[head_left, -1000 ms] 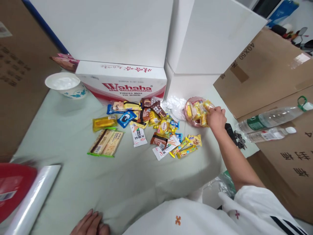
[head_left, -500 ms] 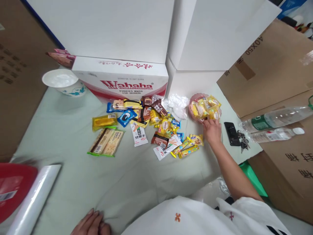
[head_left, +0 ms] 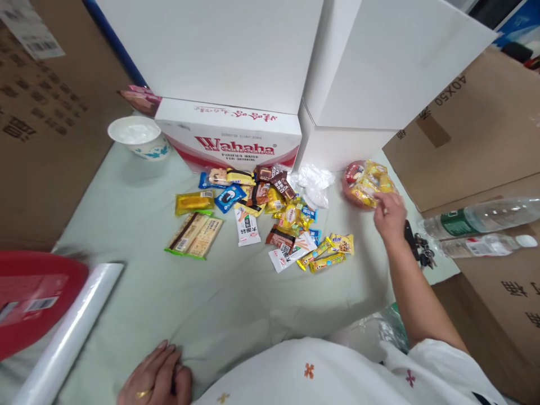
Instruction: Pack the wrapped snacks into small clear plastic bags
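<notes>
My right hand (head_left: 390,216) reaches to the pink dish (head_left: 352,168) at the right of the table. The dish is heaped with yellow snack packets (head_left: 371,179), and my curled fingers close on one at its near edge. A loose pile of wrapped snacks (head_left: 274,214) lies on the pale green cloth (head_left: 236,304) left of the dish, with yellow bars (head_left: 324,256) closest to my forearm. At the near edge of the cloth my left hand (head_left: 156,379) lies flat, wearing a ring and holding nothing.
A Wahaha carton (head_left: 236,140) and tall white boxes (head_left: 379,73) stand behind the snacks. A white bowl (head_left: 137,135) sits far left. A phone (head_left: 408,230), keys (head_left: 424,256) and two water bottles (head_left: 485,216) lie right. A clear film roll (head_left: 67,337) and a red object (head_left: 34,298) are near left.
My right hand drew back from the dish to the snacks beside it, then returned to the dish's near edge. The dish looks more tilted. The view shifted slightly.
</notes>
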Demonstrator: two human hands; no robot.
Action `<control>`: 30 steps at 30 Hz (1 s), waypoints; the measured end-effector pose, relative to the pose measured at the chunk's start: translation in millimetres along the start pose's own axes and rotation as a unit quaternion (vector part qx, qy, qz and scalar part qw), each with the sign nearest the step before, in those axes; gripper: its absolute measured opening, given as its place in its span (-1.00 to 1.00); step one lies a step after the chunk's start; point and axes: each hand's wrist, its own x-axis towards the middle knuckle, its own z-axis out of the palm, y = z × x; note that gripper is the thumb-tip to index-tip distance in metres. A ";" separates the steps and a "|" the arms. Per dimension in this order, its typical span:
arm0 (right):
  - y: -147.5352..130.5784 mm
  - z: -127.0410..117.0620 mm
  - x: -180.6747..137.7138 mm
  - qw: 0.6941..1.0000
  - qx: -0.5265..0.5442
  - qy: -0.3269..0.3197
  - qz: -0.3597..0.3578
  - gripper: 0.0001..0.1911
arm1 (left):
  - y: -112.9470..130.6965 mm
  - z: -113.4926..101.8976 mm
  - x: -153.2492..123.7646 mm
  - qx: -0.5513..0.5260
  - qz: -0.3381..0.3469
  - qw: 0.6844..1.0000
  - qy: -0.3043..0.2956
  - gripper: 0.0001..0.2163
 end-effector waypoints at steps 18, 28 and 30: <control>-149.0 25.5 -87.6 0.827 0.484 -0.067 0.279 -0.59 | 59.7 -22.9 75.0 -0.252 -0.153 0.953 -0.068 -0.85; -221.5 23.3 -139.1 0.542 0.684 -0.304 0.383 -0.50 | 161.4 75.4 161.5 -0.489 -0.092 0.826 -0.264 -0.87; -217.7 22.5 -131.4 0.526 0.692 -0.295 0.398 -0.47 | 165.2 80.6 158.5 -0.486 -0.097 0.829 -0.259 -0.83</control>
